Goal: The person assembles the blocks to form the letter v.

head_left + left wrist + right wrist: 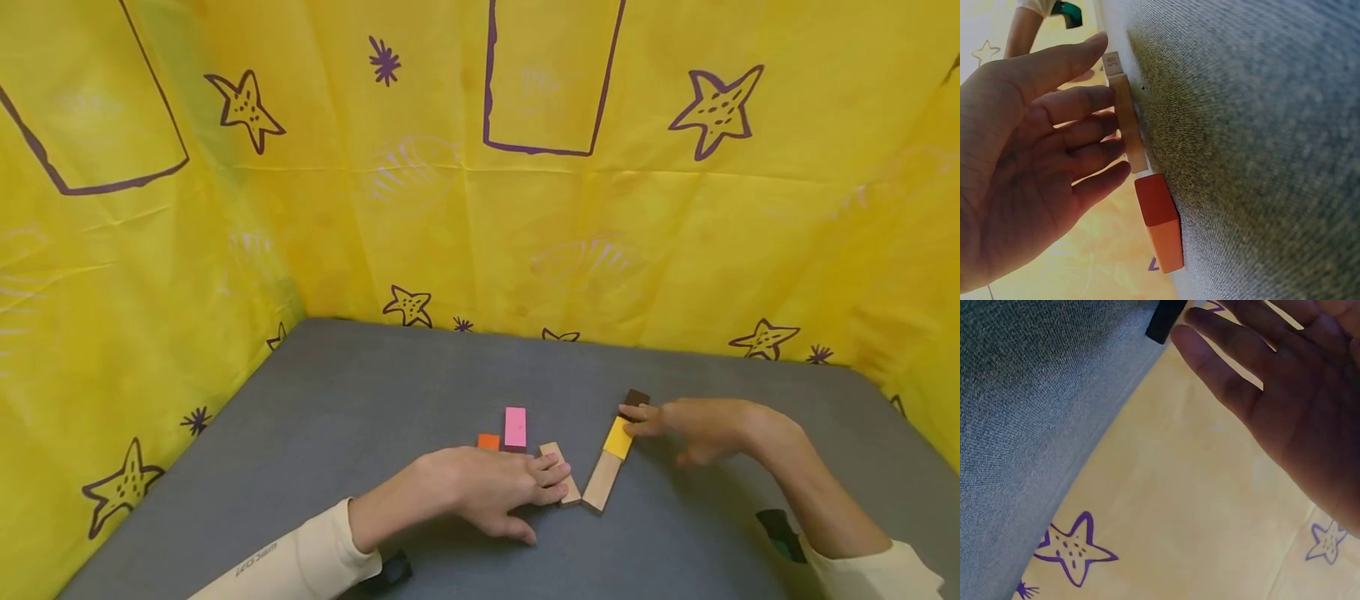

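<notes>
**Two hands on the block line, no pinch**

I see the left hand [498,487] loosely spread, fingertips on a plain block [551,449]. Right hand [701,425]: fingers extended against the yellow block [617,437] and dark block [638,397]. Reads as steadying, not lifting. Second plain block [602,482] butts yellow end to end. Pink block [515,425] and orange block [489,442] sit apart from the line on the bench [375,400].

Head view from above, farthest, facing forward and down across the counter [375,400]; left wrist view, low, close, turned sideways, orange block [1165,228] shared with head view; right wrist view, close, tilted, dark block [1166,322] shared with head view.
</notes>
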`<state>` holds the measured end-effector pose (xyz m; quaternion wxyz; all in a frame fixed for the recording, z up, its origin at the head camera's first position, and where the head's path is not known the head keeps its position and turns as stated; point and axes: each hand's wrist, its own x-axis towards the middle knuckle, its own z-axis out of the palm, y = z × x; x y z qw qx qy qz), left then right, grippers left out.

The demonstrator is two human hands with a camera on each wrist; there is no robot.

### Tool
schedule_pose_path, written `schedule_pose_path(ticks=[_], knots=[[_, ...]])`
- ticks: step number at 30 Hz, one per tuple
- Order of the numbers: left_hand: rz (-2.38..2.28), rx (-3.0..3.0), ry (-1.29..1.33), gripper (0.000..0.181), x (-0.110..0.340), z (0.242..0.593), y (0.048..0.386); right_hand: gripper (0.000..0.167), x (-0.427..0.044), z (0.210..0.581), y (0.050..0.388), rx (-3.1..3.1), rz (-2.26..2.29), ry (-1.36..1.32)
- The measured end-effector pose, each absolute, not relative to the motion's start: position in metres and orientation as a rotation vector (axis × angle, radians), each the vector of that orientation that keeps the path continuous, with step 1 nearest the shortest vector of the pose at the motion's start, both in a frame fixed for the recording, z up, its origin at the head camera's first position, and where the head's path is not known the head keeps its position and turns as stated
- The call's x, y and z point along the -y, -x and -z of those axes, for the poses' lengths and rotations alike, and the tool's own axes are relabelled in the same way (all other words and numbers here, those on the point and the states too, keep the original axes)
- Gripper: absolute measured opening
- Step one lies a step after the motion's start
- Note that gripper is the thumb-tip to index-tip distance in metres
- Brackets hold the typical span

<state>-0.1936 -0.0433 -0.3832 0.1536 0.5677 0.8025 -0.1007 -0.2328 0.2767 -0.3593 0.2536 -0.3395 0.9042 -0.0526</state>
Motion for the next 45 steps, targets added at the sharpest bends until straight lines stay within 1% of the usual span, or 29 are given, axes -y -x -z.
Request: schedule_pose_path(ticks=[2, 8, 16, 36, 45], knots=[[0.283, -2.299, -1.625, 0.068, 0.0437, 0.3838, 0.1935, 0.079, -0.2777, 0.3595, 0.2339, -2.481, 0.170, 0.950], [0.272, -2.298, -1.630, 0.068, 0.0443, 0.3850, 0.1937, 0.075, -0.2829, 0.3603, 0.2380, -2.504, 0.218, 0.888], [0.256, -2.285, -1.617, 0.068, 0.0441, 0.3831, 0.1943, 0.075, -0.2854, 0.3628, 0.2420, -2.485, 0.201, 0.851], [0.293, -2.296, -1.625, 0.068, 0.0434, 0.3826, 0.1936, 0.073, -0.2836, 0.3656, 0.2410, -2.507, 0.161, 0.938], [0.287, -2.297, -1.620, 0.068, 0.0435, 0.3833, 0.1934, 0.073, -0.2847, 0.3645, 0.2396, -2.511, 0.223, 0.943]])
